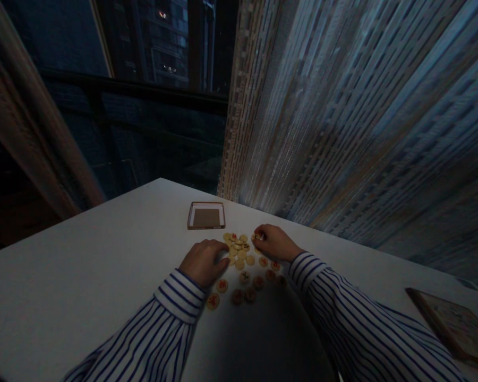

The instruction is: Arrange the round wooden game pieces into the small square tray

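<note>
Several round wooden pieces (pixel 239 263) lie face down in a pale cluster on the white table, some overlapping. My left hand (pixel 205 262) rests at the cluster's left edge, thumb and fingers apart, with nothing seen held. To the right of the cluster, my right hand (pixel 276 243) pinches a round piece (pixel 256 236) with a dark marking, thumb and forefinger at its edge. Nearer to me, face-up pieces lie in a loose curve: a red-marked piece (pixel 213 301) at the left, a dark-marked piece (pixel 244 276) in the middle and a red-marked piece (pixel 263 262) by my right wrist.
A shallow rectangular box lid or tray (pixel 189 216) stands behind the cluster on the white table (pixel 103 254). At the far right lies a flat wooden-edged box (pixel 454 323). Beyond the table's back edge hang a patterned curtain (pixel 322 106) and a dark window with a railing.
</note>
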`<action>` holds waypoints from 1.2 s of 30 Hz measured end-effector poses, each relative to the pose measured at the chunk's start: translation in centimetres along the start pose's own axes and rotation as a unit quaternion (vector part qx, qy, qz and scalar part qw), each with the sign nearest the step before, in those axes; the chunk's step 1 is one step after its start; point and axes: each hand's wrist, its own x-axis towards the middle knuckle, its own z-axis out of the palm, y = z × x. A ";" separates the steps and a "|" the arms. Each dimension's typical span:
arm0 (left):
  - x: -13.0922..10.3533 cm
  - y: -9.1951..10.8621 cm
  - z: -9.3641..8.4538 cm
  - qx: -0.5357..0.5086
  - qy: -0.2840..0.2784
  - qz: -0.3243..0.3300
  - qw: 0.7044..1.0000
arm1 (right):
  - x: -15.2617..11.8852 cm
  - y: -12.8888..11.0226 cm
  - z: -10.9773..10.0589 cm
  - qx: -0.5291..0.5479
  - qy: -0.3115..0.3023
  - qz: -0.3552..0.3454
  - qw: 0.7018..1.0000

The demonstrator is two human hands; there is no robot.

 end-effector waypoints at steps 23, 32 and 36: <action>-0.2 1.1 0.1 0.043 -0.001 0.000 0.999 | 0.2 -0.9 -0.1 -0.045 -0.040 0.027 0.998; -0.2 1.0 0.6 0.044 -0.004 0.004 0.999 | 0.1 -1.1 -0.1 -0.046 -0.036 0.032 0.998; -0.1 1.0 0.8 0.044 0.004 -0.002 0.999 | 0.0 -0.8 -0.1 -0.041 -0.026 0.032 0.998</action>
